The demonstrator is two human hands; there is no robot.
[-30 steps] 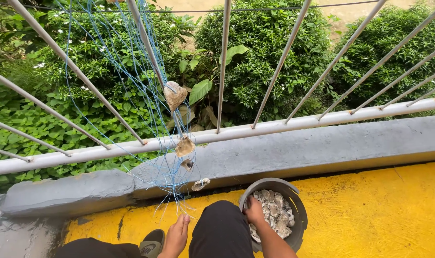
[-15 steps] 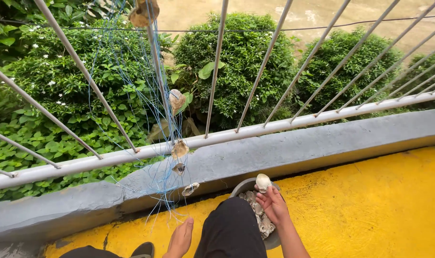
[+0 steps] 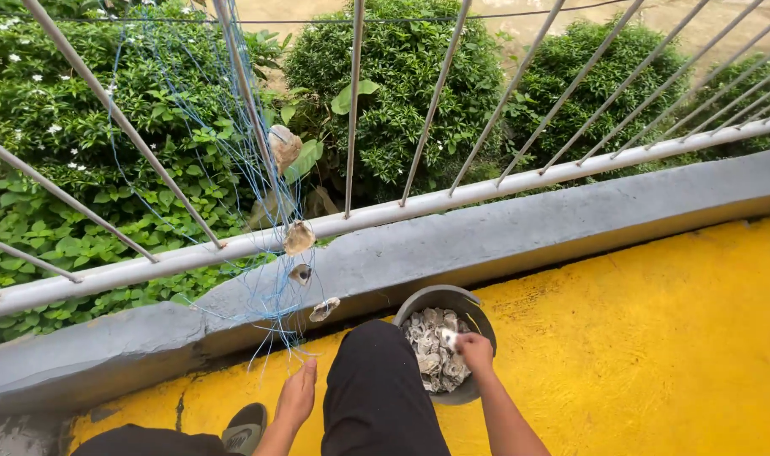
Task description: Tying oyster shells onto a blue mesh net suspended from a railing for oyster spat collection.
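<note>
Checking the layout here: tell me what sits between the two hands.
In the head view, the person's bent knee in black trousers lies between the left hand and the right hand, which is at the bucket of shells.

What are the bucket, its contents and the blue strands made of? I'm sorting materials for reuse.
The round grey bucket looks like dull metal or plastic; its matte rim leaves that open. The pale rough pieces inside look like shells, chalky and layered. The thin blue strands seem to be synthetic line, fine and slightly glossy.
</note>
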